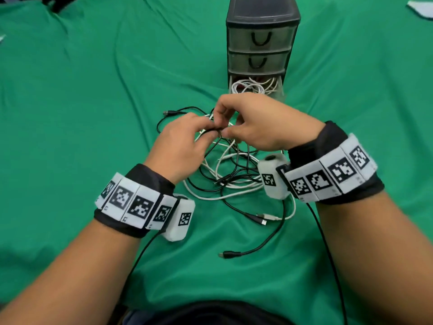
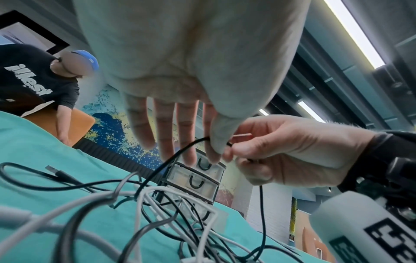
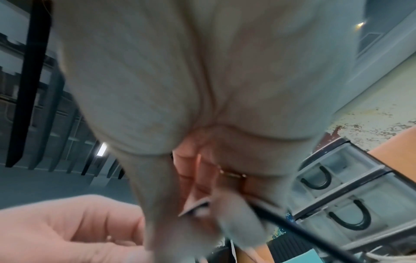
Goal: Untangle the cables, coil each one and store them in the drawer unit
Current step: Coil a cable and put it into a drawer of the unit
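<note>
From the head camera we see our left hand (image 1: 180, 146) and right hand (image 1: 253, 123) brought together over the tangle of cables (image 1: 234, 174) on the green cloth (image 1: 82, 113), both pinching one black cable (image 1: 212, 131) at the top of the heap. Black and white strands cross below our wrists, and loose plugs lie near us. The drawer unit (image 1: 260, 43) stands just behind the tangle; its two upper drawers are closed, and the bottom drawer (image 1: 255, 86) is pulled out with a white cable (image 1: 253, 87) already in it. We judge that we are still untangling: one cable is stored and the rest are knotted.

In the left wrist view, our thumb and forefinger nip the black cable (image 2: 180, 154) while the other fingers (image 2: 166, 128) stay straight. The right hand (image 2: 292, 151) curls round the same strand just beside them, and it drops from there into the heap.

The right wrist view is blurred. The curled fingers (image 3: 193, 178) hold the black cable (image 3: 299, 227), with the left hand (image 3: 74, 227) close by and the drawer unit (image 3: 351, 195) beyond.

Next, we judge, this strand must be fed out through the loops crossing it, lifting gently so the white ones do not tighten, before any coiling.
</note>
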`<state>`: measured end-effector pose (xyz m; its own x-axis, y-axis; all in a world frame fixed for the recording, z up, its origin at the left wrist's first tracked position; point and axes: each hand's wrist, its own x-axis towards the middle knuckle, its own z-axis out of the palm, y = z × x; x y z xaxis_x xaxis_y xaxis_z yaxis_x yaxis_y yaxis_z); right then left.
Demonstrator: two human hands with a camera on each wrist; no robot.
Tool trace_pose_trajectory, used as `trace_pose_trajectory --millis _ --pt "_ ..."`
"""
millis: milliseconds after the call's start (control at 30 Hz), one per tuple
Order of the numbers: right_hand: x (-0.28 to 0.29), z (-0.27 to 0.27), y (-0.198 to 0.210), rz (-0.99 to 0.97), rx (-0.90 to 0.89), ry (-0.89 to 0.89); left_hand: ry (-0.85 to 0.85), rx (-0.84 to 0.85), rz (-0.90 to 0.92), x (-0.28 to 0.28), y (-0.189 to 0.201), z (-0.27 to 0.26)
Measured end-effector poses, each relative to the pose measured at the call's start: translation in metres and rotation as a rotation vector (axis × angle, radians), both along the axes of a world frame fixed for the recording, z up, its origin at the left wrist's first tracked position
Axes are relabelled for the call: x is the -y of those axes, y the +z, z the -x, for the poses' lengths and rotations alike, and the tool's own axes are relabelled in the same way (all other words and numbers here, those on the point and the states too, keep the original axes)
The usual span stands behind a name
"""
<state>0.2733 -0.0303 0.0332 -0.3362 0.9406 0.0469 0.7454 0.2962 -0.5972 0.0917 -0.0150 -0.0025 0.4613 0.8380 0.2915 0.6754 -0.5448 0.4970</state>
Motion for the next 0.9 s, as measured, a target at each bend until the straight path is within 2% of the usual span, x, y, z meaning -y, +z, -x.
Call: trace_pose_trajectory --millis 100,200,333,400,600,667,767,900 --pt "0.002 -0.008 0.008 -0.024 -0.057 -0.028 0.019 0.090 0.057 -0.001 0.005 -0.005" --pt "0.009 -0.019 0.022 -0.087 -0.164 -0.057 0.065 0.047 0.131 -0.007 0.001 -0.007" --pt "0.014 -0.041 0.036 -0.330 -0.482 -0.266 0.078 -0.065 0.313 -0.017 -0.008 0.004" --pt "0.017 -0.051 0.039 -0.372 -0.495 -0.375 0.073 -0.056 0.342 -0.019 -0.009 0.008" --pt "0.011 -0.069 0.027 -0.334 -0.288 -0.532 0.104 -0.028 0.321 -0.017 -0.007 0.011" --pt "0.010 -0.072 0.025 -0.283 -0.145 -0.566 0.094 0.015 0.281 -0.017 -0.007 0.010" --pt "0.014 -0.064 0.029 -0.190 0.102 -0.513 0.083 0.072 0.218 -0.013 -0.003 0.004" --pt "0.027 -0.025 0.040 -0.242 0.301 -0.403 0.064 0.020 0.137 -0.007 0.004 -0.007"
